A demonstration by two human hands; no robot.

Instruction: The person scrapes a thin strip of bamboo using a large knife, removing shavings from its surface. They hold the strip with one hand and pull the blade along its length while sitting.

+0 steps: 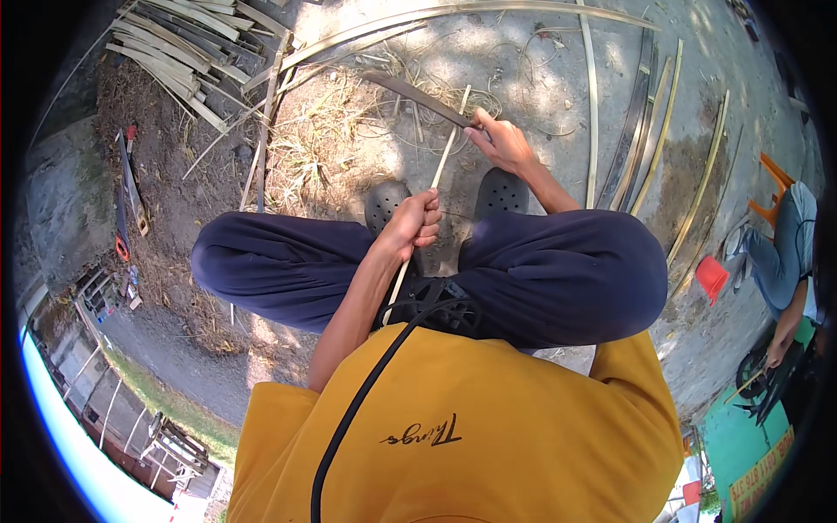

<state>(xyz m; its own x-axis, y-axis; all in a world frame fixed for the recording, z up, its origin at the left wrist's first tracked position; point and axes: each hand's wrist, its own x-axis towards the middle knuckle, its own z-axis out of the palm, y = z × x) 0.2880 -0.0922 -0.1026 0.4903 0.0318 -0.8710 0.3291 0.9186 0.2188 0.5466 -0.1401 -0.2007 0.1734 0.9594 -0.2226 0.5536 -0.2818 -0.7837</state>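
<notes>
Nearby, split bamboo strips (187,52) and shavings (340,131) surround the knife (414,94).

A bamboo strip (436,187) ran between the knees; cut slats (187,52) lay far left, long strips (649,122) far right.

This is an outdoor work yard for splitting bamboo, set on bare ground (523,61) of packed earth and concrete in patchy sunlight. Long bamboo strips (663,122) lie spread along the right side, and a stack of split bamboo slats (187,48) is piled at the upper left. Dry shavings and curled fibres (349,131) litter the dirt. A hand saw (131,183) lies at the left. At the right edge another person (789,253) sits near an orange plastic chair (776,187).
</notes>
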